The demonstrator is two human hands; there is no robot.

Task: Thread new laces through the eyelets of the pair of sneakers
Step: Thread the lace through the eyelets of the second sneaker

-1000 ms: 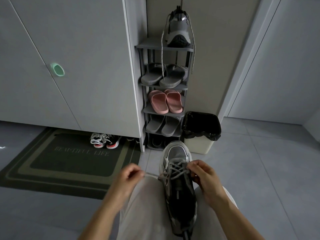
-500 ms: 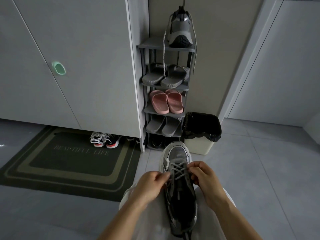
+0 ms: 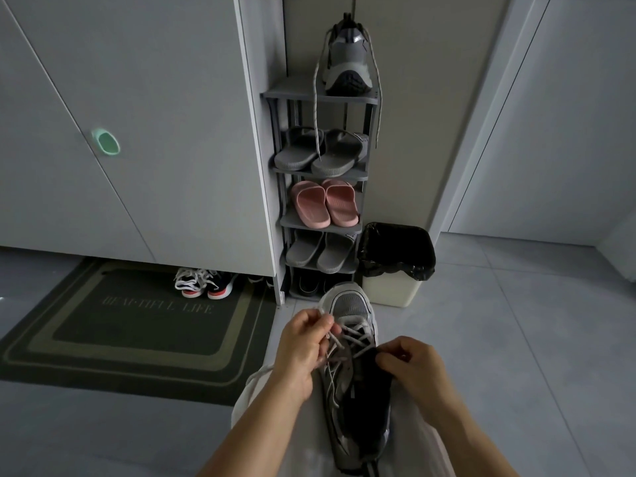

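A grey and black sneaker (image 3: 356,390) lies on my lap, toe pointing away, with a light grey lace (image 3: 354,333) crossed through its front eyelets. My left hand (image 3: 304,349) pinches a lace end at the sneaker's left side, near the front eyelets. My right hand (image 3: 411,368) is closed at the right rim of the opening, pinching there; the lace in its fingers is hidden. The second sneaker (image 3: 347,62) stands on the top shelf of the shoe rack (image 3: 320,94), its laces hanging down loose on both sides.
The rack holds grey slippers (image 3: 320,153), pink slippers (image 3: 325,203) and more grey ones below. A bin with a black bag (image 3: 395,263) stands right of it. A dark doormat (image 3: 130,325) and black and red sneakers (image 3: 203,284) lie left, under the cabinet.
My left hand went from far left, pulling lace out, back to the sneaker's left eyelets. My right hand slid back a little along the right rim.
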